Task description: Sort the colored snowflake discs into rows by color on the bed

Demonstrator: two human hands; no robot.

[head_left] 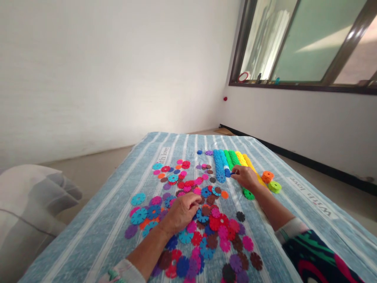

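1. The left hand (185, 207) is held low over the scattered discs (215, 223), its fingers curled and partly closed; whether one is gripped cannot be told.
2. A dark blue disc (227, 173) seems to be pinched between thumb and finger of the right hand (244, 175), at the near end of the blue rows (219, 167).
3. Discs are apparently being lined up by colour; a light placing touch is called for, so that the green rows (234, 158) alongside are not nudged.
4. A striped cloth (97, 212) is spread underneath; orange and lime stacks (275, 186) are set rightward.
5. A white wall (112, 70) is seen leftward, a dark-framed window (312, 43) rightward.
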